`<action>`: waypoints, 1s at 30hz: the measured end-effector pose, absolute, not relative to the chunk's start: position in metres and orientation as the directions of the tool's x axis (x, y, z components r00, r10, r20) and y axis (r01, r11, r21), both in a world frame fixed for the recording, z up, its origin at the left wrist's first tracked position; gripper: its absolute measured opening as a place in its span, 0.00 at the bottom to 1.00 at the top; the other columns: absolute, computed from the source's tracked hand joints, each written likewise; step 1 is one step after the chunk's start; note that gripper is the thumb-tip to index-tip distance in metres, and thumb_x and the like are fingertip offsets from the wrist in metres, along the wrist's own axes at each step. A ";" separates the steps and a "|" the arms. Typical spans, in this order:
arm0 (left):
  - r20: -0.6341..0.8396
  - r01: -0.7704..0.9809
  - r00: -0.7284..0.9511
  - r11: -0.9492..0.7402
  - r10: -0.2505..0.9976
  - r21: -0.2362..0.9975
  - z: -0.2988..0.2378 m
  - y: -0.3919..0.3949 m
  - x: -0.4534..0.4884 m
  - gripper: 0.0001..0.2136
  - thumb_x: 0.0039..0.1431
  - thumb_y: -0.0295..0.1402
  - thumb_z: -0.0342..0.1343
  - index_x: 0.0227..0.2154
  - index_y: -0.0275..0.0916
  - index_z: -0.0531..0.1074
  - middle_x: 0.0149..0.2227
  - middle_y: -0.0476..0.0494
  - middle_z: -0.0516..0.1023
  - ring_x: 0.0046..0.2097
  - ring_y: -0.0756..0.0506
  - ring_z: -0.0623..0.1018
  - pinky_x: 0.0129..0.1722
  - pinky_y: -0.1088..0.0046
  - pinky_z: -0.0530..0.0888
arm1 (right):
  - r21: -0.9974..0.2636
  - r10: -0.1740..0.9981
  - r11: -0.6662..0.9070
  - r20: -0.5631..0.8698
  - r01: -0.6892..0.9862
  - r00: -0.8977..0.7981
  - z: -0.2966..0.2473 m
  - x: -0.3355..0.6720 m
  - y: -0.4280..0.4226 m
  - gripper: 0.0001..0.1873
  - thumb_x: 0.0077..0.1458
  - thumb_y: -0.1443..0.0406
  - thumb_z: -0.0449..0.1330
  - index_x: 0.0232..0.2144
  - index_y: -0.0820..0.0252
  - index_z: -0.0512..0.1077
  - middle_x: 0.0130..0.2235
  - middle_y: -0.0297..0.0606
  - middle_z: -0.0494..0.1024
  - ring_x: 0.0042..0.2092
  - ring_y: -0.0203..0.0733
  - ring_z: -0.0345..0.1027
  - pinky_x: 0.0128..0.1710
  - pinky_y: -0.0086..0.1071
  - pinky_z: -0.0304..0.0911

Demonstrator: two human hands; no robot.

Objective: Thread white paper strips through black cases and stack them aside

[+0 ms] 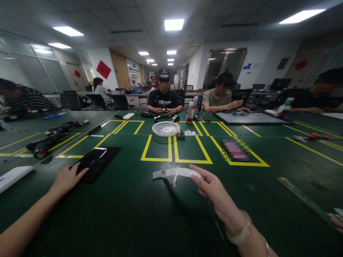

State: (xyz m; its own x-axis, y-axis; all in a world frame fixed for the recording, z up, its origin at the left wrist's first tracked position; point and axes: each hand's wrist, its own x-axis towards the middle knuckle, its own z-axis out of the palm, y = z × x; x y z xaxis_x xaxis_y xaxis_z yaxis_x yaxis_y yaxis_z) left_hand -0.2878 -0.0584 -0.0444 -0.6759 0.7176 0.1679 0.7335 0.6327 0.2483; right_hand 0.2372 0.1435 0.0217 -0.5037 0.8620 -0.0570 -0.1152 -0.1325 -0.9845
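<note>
At the far left, a white box [14, 178] lies flat on the green surface [128, 221], partly out of view. Beyond it rests a dark tool with a red end [43, 146], lying on its side, probably because that is how its shape settles.

The left hand [66, 175] reaches out to the near left side of a flat black panel [102, 160], thumb and fingers spread along its edge. Whether these fingers grasp it or merely press on it, I cannot tell; either would steady it against sliding.

Towards the middle, a translucent white strip [182, 172] is held raised over the surface, bowed, its free end pointing left. The right hand [210, 182] has its fingers pinched on the strip's right end, which seems to leave the rest uncovered and easy to see. A white basket [166, 129] stands farther back, apart from both hands, near yellow tape outlines [158, 159] that likely mark out places.

Rightward, a blurred-out rectangular object [235, 150] lies within one such outline. A long green piece [300, 196] lies slantwise near the right edge, well apart from the right hand.
</note>
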 end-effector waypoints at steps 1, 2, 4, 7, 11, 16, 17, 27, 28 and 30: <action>0.165 0.754 -0.652 0.609 0.740 0.246 -0.048 -0.044 -0.280 0.42 0.57 0.58 0.38 0.56 0.19 0.64 0.51 0.16 0.68 0.52 0.21 0.71 0.48 0.44 0.69 | -0.988 0.860 -0.112 -0.042 -0.106 -0.509 0.021 0.238 0.144 0.32 0.42 0.58 0.73 0.51 0.59 0.75 0.22 0.26 0.65 0.22 0.29 0.50 0.18 0.24 0.47; 0.165 0.780 -0.618 0.573 0.769 0.252 -0.052 -0.030 -0.270 0.40 0.58 0.56 0.40 0.57 0.21 0.64 0.54 0.17 0.67 0.54 0.24 0.70 0.51 0.47 0.68 | -0.990 0.854 -0.096 -0.031 -0.100 -0.519 0.021 0.240 0.146 0.31 0.42 0.58 0.73 0.50 0.59 0.75 0.23 0.26 0.66 0.22 0.29 0.52 0.18 0.25 0.48; 0.180 0.840 -0.527 0.477 0.831 0.261 -0.058 -0.002 -0.247 0.36 0.58 0.53 0.43 0.59 0.26 0.63 0.57 0.22 0.65 0.57 0.28 0.68 0.57 0.50 0.65 | -0.992 0.835 -0.080 -0.013 -0.099 -0.550 0.022 0.243 0.148 0.29 0.43 0.58 0.73 0.49 0.58 0.76 0.25 0.29 0.71 0.23 0.30 0.57 0.20 0.25 0.53; 0.198 0.914 -0.353 0.292 0.914 0.280 -0.062 0.033 -0.205 0.33 0.61 0.52 0.46 0.61 0.32 0.63 0.61 0.29 0.63 0.60 0.32 0.66 0.61 0.53 0.62 | -0.989 0.792 -0.063 0.030 -0.131 -0.610 0.025 0.250 0.152 0.27 0.46 0.58 0.72 0.49 0.56 0.76 0.36 0.35 0.79 0.33 0.36 0.69 0.30 0.29 0.65; 0.172 0.943 -0.100 0.038 0.980 0.331 -0.054 0.060 -0.145 0.31 0.62 0.52 0.50 0.63 0.40 0.62 0.64 0.36 0.61 0.63 0.34 0.63 0.62 0.56 0.62 | -0.990 0.698 0.008 0.107 -0.142 -0.708 0.029 0.258 0.156 0.27 0.48 0.59 0.71 0.51 0.54 0.75 0.49 0.40 0.78 0.48 0.45 0.72 0.50 0.40 0.67; 0.082 0.822 0.247 -0.254 0.965 0.510 -0.034 0.069 -0.082 0.31 0.61 0.43 0.57 0.66 0.48 0.57 0.67 0.38 0.54 0.65 0.33 0.59 0.64 0.51 0.59 | -0.992 0.531 0.126 0.065 0.002 -0.845 0.033 0.265 0.157 0.24 0.51 0.61 0.68 0.52 0.54 0.74 0.48 0.40 0.78 0.46 0.44 0.73 0.47 0.40 0.69; 0.068 0.801 0.273 -0.266 0.960 0.536 -0.032 0.070 -0.074 0.31 0.61 0.42 0.57 0.66 0.50 0.57 0.67 0.39 0.54 0.66 0.33 0.58 0.64 0.50 0.59 | -0.985 0.506 0.166 0.052 0.038 -0.861 0.034 0.266 0.157 0.23 0.52 0.62 0.68 0.51 0.54 0.74 0.48 0.40 0.78 0.46 0.45 0.73 0.47 0.40 0.69; 0.175 0.709 0.165 -0.240 0.971 0.663 -0.015 0.069 -0.062 0.16 0.68 0.44 0.47 0.47 0.43 0.76 0.53 0.40 0.71 0.55 0.40 0.71 0.56 0.61 0.68 | -0.686 0.526 0.640 0.061 0.347 -0.848 0.009 0.251 0.148 0.20 0.52 0.67 0.65 0.49 0.54 0.76 0.46 0.40 0.79 0.45 0.47 0.73 0.45 0.39 0.68; 0.160 0.722 0.161 -0.227 0.974 0.653 -0.009 0.066 -0.059 0.16 0.68 0.44 0.48 0.45 0.42 0.76 0.49 0.40 0.73 0.51 0.41 0.73 0.52 0.64 0.71 | -0.645 0.535 0.669 0.073 0.370 -0.841 0.006 0.251 0.149 0.19 0.51 0.68 0.64 0.48 0.55 0.76 0.46 0.39 0.79 0.45 0.47 0.73 0.46 0.39 0.68; 0.079 0.765 0.158 -0.173 0.984 0.620 0.002 0.060 -0.051 0.15 0.65 0.45 0.52 0.42 0.41 0.77 0.44 0.42 0.75 0.44 0.43 0.75 0.43 0.68 0.73 | -0.582 0.542 0.706 0.078 0.404 -0.836 0.003 0.251 0.150 0.19 0.51 0.69 0.63 0.46 0.55 0.76 0.45 0.39 0.78 0.46 0.47 0.71 0.47 0.38 0.66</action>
State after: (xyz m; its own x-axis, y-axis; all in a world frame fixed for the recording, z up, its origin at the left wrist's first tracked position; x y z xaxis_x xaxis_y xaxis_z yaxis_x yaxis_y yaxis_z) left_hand -0.0507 0.0596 0.0022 0.1583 0.9842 0.0790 0.7651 -0.1729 0.6203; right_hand 0.2506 0.1497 0.0033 -0.8365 0.5424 0.0781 0.4036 0.7061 -0.5818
